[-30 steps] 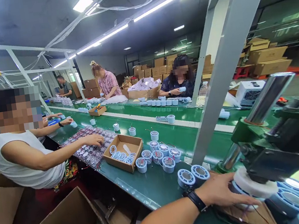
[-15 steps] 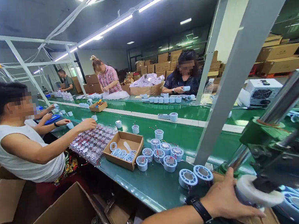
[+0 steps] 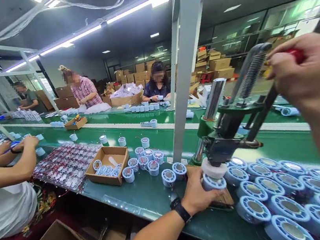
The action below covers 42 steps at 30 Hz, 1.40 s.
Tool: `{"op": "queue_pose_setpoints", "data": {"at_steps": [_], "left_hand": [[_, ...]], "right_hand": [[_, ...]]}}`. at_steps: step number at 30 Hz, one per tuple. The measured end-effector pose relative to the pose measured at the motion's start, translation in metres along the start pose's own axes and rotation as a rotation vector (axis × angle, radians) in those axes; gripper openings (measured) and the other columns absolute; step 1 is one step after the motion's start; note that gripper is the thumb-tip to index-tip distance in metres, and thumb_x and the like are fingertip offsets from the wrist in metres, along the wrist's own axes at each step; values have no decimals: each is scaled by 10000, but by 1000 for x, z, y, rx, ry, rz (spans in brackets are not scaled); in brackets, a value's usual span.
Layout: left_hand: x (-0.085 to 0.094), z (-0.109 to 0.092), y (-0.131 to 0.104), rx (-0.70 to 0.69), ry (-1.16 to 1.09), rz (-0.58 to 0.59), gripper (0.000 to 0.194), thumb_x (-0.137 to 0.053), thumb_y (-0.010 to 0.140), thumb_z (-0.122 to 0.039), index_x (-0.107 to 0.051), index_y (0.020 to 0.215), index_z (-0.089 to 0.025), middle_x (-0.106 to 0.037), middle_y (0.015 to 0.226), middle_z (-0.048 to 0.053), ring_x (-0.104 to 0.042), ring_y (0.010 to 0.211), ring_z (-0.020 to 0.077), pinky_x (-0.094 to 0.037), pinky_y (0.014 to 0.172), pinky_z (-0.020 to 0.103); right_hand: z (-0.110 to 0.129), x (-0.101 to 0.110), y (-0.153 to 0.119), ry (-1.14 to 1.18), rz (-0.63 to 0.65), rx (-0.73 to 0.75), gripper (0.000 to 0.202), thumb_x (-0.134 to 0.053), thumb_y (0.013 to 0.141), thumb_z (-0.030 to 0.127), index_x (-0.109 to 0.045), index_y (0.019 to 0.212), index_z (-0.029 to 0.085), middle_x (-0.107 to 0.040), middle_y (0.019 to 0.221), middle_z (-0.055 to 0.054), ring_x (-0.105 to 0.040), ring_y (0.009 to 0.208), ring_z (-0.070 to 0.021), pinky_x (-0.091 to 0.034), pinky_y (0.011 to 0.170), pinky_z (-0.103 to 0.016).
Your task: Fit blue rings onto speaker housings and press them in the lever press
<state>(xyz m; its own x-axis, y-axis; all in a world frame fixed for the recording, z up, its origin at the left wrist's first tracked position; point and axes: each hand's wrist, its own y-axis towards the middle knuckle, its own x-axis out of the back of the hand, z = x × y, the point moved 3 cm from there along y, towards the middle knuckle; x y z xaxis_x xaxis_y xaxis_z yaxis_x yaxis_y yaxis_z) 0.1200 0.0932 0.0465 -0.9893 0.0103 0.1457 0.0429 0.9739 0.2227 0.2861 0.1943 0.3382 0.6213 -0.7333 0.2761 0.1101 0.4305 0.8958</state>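
My left hand is wrapped round a light-blue round housing that sits on a wooden base. Right above the housing is the white round pad of a green hand press. My right hand grips the press's red-knobbed lever at the upper right. Many blue housings with grey discs stand in rows to the right of the press. Two more housings are left of my left hand.
A cardboard tray holds blue rings, with several housings beside it. Further left lies a sheet of small metal parts. A grey post rises behind the press. Co-workers are at the left and across the green table.
The view has swung right, showing the whole press and my right hand on its lever. My left hand, earlier spread beside the pad, now holds a housing beneath it.
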Motion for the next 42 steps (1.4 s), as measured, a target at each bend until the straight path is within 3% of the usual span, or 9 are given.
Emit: {"op": "queue_pose_setpoints", "data": {"at_steps": [4, 7, 12, 16, 20, 28, 31, 35, 42], "left_hand": [[35, -9, -66, -5, 215, 66, 673, -911, 544, -253, -668, 1170, -224, -628, 1207, 73, -547, 1155, 278, -426, 1047, 381], [88, -5, -96, 125, 374, -138, 557, -808, 641, -220, -659, 1177, -234, -584, 1225, 76, -521, 1188, 279, -406, 1068, 386], [143, 17, -84, 242, 497, -402, 483, -660, 713, -201, -617, 1194, -202, -591, 1173, 74, -572, 1131, 263, -430, 1040, 390], [135, 26, -77, 234, 482, -328, 567, -660, 719, -180, -587, 1280, -205, -583, 1232, 81, -550, 1190, 255, -405, 1080, 370], [145, 12, -85, 233, 460, -166, 774, -705, 721, -193, -456, 1454, -228, -557, 1335, 95, -632, 1021, 224, -468, 1010, 347], [337, -28, -41, 336, 1160, -233, 420, -487, 898, -130, -588, 1304, -155, -625, 1301, 130, -559, 1239, 249, -398, 1083, 365], [382, -7, -27, 438, 1176, -26, 479, -794, 646, -152, -706, 1114, -207, -728, 1089, 82, -654, 1080, 300, -486, 968, 371], [392, 22, -24, 469, 1187, 149, 548, -921, 449, -240, -747, 968, -261, -749, 1019, 40, -673, 1037, 300, -497, 929, 345], [397, 32, -23, 441, 1199, 17, 544, -912, 495, -269, -718, 998, -190, -741, 1023, 99, -671, 1010, 304, -490, 913, 347]], "right_hand": [[4, -1, 13, -5, 66, -80, 384, -422, 945, 304, -678, 1013, 25, -712, 1052, -92, -632, 1061, -140, -392, 913, -375], [14, 15, 1, -55, 154, -15, 450, -399, 959, 374, -640, 1165, 55, -642, 1218, -100, -554, 1199, -205, -370, 966, -454], [85, 30, -93, 187, -188, 247, 297, -475, 935, 211, -622, 1191, 182, -607, 1141, -81, -545, 1173, -232, -430, 1021, -473], [128, -71, -171, 367, 314, 331, 233, -485, 895, 152, -626, 1075, 198, -605, 1074, -77, -574, 1039, -207, -494, 921, -372], [110, -204, -200, 179, 868, 87, 386, -456, 899, 126, -592, 1258, 168, -574, 1231, -107, -546, 1161, -210, -427, 1025, -328], [74, -347, -219, 68, 1133, 58, 517, -593, 834, 135, -588, 1351, 133, -602, 1131, -181, -643, 1025, -242, -470, 910, -324], [71, -363, -231, 93, 1185, 93, 443, -708, 745, 152, -713, 1186, 198, -622, 1141, -138, -657, 1010, -230, -484, 899, -297], [65, -362, -235, 79, 1155, 91, 362, -638, 751, 84, -755, 1075, 195, -648, 1055, -116, -673, 914, -215, -496, 862, -297], [96, -312, -197, 85, 932, 87, 459, -506, 849, 173, -614, 1295, 156, -553, 1243, -161, -626, 1042, -244, -476, 974, -353]]}}
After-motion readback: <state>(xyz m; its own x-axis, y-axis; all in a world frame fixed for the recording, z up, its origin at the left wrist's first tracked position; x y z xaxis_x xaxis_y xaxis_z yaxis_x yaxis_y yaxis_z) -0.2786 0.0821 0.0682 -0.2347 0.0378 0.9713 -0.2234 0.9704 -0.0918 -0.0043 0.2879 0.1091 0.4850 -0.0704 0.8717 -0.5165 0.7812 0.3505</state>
